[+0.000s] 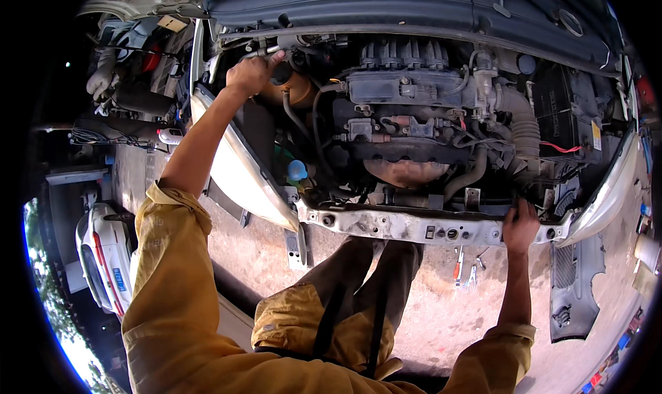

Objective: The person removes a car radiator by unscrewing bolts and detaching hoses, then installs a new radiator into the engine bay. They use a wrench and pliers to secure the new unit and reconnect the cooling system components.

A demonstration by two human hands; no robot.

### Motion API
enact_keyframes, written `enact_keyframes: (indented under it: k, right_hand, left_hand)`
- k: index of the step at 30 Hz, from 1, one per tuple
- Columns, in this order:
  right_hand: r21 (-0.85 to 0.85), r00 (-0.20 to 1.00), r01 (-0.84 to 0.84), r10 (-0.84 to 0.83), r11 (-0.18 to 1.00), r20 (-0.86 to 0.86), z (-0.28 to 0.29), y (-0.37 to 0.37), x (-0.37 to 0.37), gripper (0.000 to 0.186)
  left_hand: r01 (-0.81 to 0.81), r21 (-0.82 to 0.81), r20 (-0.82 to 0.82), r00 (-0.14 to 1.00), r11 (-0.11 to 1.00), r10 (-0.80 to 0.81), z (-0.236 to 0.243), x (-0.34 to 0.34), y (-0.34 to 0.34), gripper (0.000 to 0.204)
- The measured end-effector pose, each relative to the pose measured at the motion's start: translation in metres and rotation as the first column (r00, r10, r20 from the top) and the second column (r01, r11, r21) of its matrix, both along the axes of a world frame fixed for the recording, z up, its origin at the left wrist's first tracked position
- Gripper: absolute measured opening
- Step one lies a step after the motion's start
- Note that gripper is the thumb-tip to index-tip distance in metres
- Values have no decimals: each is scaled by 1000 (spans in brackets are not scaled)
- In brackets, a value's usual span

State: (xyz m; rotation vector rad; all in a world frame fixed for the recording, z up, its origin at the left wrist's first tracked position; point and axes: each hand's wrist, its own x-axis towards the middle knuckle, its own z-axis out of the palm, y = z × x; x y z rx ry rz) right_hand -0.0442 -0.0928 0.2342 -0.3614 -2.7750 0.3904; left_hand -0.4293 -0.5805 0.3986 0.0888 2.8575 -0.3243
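Before me lies an open engine bay with a dark engine (396, 87) in its middle. My left hand (250, 75) is closed at the far left of the bay, right beside a brown coolant reservoir (301, 91) and its black cap (281, 73). Its curled fingers are turned away, so whatever they grip is hidden. At the near right, my right hand (521, 226) wraps over the white front crossmember (386, 225), with its fingertips out of sight behind the edge. A light blue cap (297, 170) stands out at the bay's left near corner.
White fenders flank the bay, the left fender (234, 166) nearest my left arm. On the floor lie an orange-handled screwdriver (458, 264), pliers (472, 278) and a grey panel (578, 290). A black battery (554, 111) sits at right. Another white car (103, 256) stands far left.
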Motion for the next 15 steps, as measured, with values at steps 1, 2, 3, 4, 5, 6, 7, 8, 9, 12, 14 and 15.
enact_keyframes:
  k: [1,2,3,4,5,6,7,8,9,12,14,15]
  right_hand:
    - [-6,1000,6,-6,1000,1,1,0,0,14]
    - [-15,1000,12,-12,1000,6,1,-1,1,13]
    - [-16,1000,-10,10,1000,5,3,-2,-1,13]
    - [-14,1000,-24,24,1000,7,4,-3,-2,13]
    - [-10,999,-36,36,999,7,5,-3,-5,12]
    - [-13,999,-35,35,999,6,4,-3,-5,12]
    - [-16,999,-36,36,999,4,2,-2,-4,12]
    - [-13,1000,-29,29,1000,5,1,-1,-2,11]
    - [-10,999,-27,27,1000,-39,1,-1,-2,11]
    - [-26,1000,-5,5,1000,-3,1,-2,1,11]
    - [-11,1000,-22,23,1000,21,4,-1,-2,10]
    - [-8,999,-40,40,999,31,5,-3,-2,9]
  left_hand:
    - [1,53,-15,1000,999,0,6,0,1,49]
    - [1,103,-25,1000,995,1,9,0,-2,52]
    - [294,408,-189,953,864,-236,-14,-2,-40,50]
    - [484,366,-238,875,795,-423,-29,-3,-52,52]
    - [654,314,-277,756,688,-593,-33,-1,-56,55]
    - [796,254,-304,606,550,-736,-35,-2,-61,57]
    - [776,268,-323,631,571,-705,-38,-5,-63,55]
    - [583,225,-244,809,781,-534,-32,-5,-45,55]
    - [344,164,-180,932,925,-315,-18,-4,-19,55]
    - [97,113,-139,987,989,-81,3,-4,-7,58]
    - [203,236,-96,978,950,-185,-3,-7,-32,57]
    - [602,320,-301,797,732,-524,-19,-9,-59,59]
